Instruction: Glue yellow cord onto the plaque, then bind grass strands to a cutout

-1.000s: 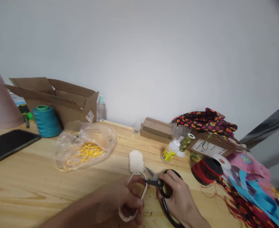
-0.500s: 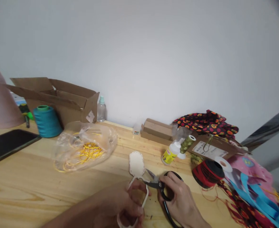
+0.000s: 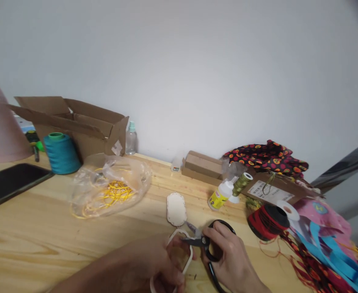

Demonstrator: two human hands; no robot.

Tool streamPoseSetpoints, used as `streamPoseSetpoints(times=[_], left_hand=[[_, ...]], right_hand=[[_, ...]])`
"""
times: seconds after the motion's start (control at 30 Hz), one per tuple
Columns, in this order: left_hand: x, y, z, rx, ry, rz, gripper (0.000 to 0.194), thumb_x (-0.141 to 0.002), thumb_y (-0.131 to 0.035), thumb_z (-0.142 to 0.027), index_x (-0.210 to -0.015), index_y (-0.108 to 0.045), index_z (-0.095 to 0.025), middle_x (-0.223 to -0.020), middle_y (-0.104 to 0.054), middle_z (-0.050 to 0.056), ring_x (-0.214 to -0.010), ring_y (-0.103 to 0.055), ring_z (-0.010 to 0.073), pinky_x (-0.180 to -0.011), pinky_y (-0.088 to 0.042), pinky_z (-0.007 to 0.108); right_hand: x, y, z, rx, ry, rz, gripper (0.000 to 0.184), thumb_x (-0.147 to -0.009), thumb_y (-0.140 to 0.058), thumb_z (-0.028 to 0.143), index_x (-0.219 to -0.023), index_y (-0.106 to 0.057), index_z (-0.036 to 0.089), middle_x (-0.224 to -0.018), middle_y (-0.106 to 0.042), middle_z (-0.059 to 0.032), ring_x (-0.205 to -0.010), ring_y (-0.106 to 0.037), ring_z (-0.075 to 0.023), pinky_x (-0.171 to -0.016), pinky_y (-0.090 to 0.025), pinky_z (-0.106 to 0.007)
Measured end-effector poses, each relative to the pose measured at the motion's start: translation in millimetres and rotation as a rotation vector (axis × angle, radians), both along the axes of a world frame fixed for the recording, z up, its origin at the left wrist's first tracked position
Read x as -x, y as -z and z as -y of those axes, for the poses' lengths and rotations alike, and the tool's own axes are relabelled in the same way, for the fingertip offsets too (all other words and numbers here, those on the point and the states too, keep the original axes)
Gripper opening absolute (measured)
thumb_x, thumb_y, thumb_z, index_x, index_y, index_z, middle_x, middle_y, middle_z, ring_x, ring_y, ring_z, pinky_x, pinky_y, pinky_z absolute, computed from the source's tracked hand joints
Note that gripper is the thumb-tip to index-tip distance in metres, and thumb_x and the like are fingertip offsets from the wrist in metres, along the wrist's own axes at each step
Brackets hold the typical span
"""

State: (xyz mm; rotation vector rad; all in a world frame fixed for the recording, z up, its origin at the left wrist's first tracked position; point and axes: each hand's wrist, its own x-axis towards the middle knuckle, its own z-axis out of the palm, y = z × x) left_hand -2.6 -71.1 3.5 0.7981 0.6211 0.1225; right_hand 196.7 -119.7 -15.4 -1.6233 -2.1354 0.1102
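Note:
My left hand [image 3: 163,260] is closed around a thin off-white frame [image 3: 186,266] with a wavy outline, near the front of the table. In my right hand [image 3: 230,254] are black-handled scissors [image 3: 211,250], fingers through the loops. Their blades are parted, and the lower one reaches to the upper right edge of the frame. Just beyond the blade tips lies a flat off-white plaque [image 3: 176,209] with a scalloped, dotted edge; a gap of wood shows between it and the frame. Part of the frame is hidden behind my left fingers.
A glue bottle [image 3: 220,196] and an olive thread spool [image 3: 242,184] stand right of the plaque. Red cord on a spool [image 3: 267,221] and blue ribbon [image 3: 328,248] lie farther right. A plastic bag with yellow cord [image 3: 118,193], teal thread cone [image 3: 61,154], phone [image 3: 14,183] and cardboard box [image 3: 84,130] are left.
The frame's top, which met the plaque's lower edge before, is now apart from it and slightly lower. The scissors have shifted slightly down and left toward the frame.

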Motion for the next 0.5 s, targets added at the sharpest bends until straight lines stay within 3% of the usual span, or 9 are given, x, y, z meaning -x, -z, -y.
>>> streamPoseSetpoints(times=[0.27, 0.5], left_hand=[[5.0, 1.1, -4.8, 0.006, 0.097, 0.015, 0.042, -0.050, -0.062, -0.007, -0.090, -0.051, -0.017, -0.047, -0.059, -0.001, -0.036, -0.050, 0.0095, -0.037, -0.029, 0.015], [6.4, -3.2, -10.7, -0.014, 0.212, -0.014, 0.040, -0.053, -0.059, -0.004, -0.089, -0.056, -0.019, -0.049, -0.060, -0.002, -0.036, -0.051, 0.0090, -0.036, -0.037, 0.015]], right_hand=[[-4.9, -1.2, -1.7, -0.028, -0.025, 0.011, 0.034, -0.056, -0.049, 0.007, -0.085, -0.057, 0.022, -0.070, -0.050, -0.0010, -0.063, -0.047, -0.0147, -0.051, -0.033, -0.022], [-8.0, -1.7, -1.9, -0.032, -0.046, 0.047, 0.033, -0.057, -0.049, 0.007, -0.087, -0.056, 0.022, -0.071, -0.050, -0.0013, -0.064, -0.046, -0.0148, -0.052, -0.033, -0.023]])
